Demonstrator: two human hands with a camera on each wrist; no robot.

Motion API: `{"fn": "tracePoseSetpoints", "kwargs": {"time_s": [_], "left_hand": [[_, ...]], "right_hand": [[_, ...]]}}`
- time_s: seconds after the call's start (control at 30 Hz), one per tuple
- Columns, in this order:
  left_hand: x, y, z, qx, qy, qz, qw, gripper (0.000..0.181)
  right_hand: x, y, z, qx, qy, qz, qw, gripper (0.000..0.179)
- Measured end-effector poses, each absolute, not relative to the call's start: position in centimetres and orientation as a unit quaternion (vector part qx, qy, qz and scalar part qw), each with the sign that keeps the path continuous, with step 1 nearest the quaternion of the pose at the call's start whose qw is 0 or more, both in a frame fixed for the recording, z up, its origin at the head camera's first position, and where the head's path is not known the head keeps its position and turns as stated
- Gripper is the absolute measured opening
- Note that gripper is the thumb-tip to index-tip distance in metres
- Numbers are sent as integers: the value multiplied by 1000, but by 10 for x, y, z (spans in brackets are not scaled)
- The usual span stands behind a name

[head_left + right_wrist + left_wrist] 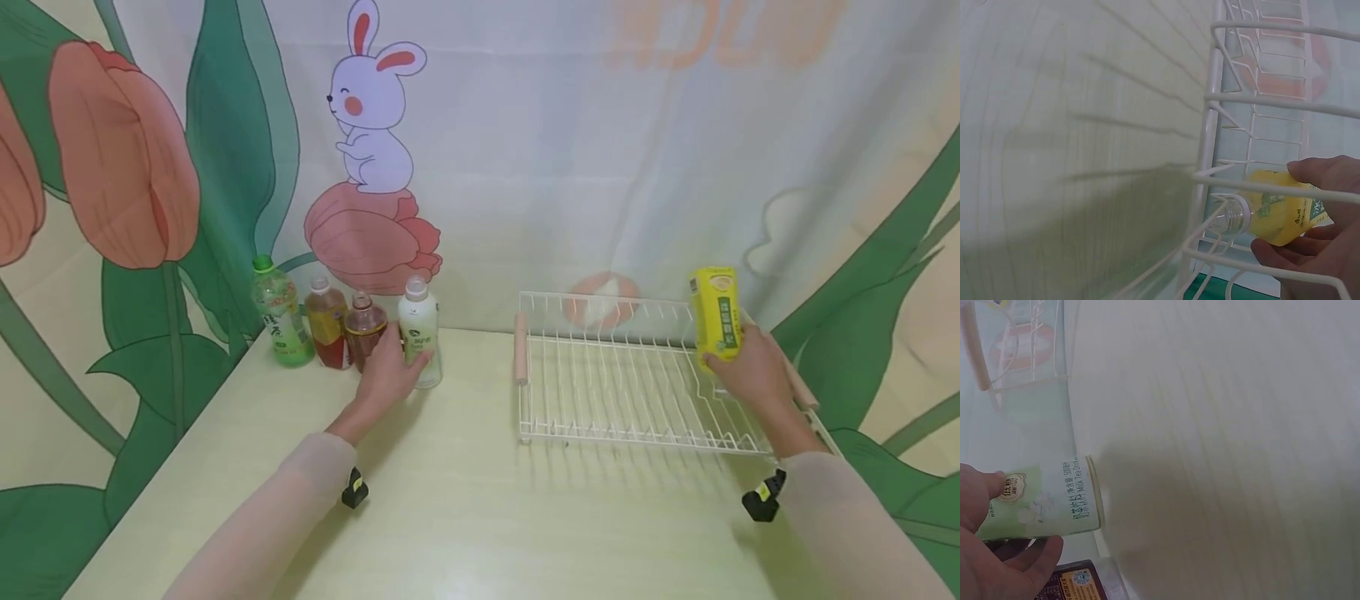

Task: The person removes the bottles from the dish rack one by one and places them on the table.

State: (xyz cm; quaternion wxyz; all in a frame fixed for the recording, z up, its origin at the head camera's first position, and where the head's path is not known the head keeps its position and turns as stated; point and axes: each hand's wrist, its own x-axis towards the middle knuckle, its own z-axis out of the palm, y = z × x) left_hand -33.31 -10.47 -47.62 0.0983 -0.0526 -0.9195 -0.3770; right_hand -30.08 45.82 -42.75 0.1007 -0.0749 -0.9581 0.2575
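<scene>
My left hand point(388, 367) grips a pale green milk tea bottle point(420, 329) with a white cap, which stands upright at the back of the table. In the left wrist view the bottle's printed lower part point(1054, 497) shows between thumb and fingers. At the right end of a white wire dish rack point(615, 437), my right hand point(753, 371) holds a yellow-labelled bottle point(716, 308) upside down. Seen from the right wrist, the bottle's clear neck point(1232, 215) points down among the rack's wires, while thumb and fingers point(1272, 253) hold its yellow body.
Left of the milk tea bottle stand a dark brown bottle point(363, 321), a red-brown bottle with a yellow label point(327, 325) and a green-capped bottle point(281, 312). The rack has pinkish wooden handles point(521, 350). A printed curtain point(510, 183) hangs behind the table point(465, 517).
</scene>
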Motion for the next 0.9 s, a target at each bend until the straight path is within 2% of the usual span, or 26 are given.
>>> {"fn": "tracePoseSetpoints", "kwargs": {"time_s": [0.3, 0.43, 0.67, 0.8, 0.9], "left_hand": [[-325, -111, -470, -38, -925, -364, 98, 67], [-320, -113, -467, -37, -932, -355, 63, 66], [-297, -125, -454, -53, -948, -315, -18, 76], [-276, -120, -424, -98, -953, -286, -34, 67], [-264, -101, -387, -155, -944, -291, -3, 62]], "right_hand": [[-302, 455, -434, -76, -959, 265, 72, 76], [-298, 450, -426, -75, -951, 288, 88, 77], [-286, 420, -399, -29, -945, 310, 100, 90], [-274, 398, -374, 12, -948, 299, 109, 89], [-264, 378, -351, 51, -951, 280, 126, 83]]}}
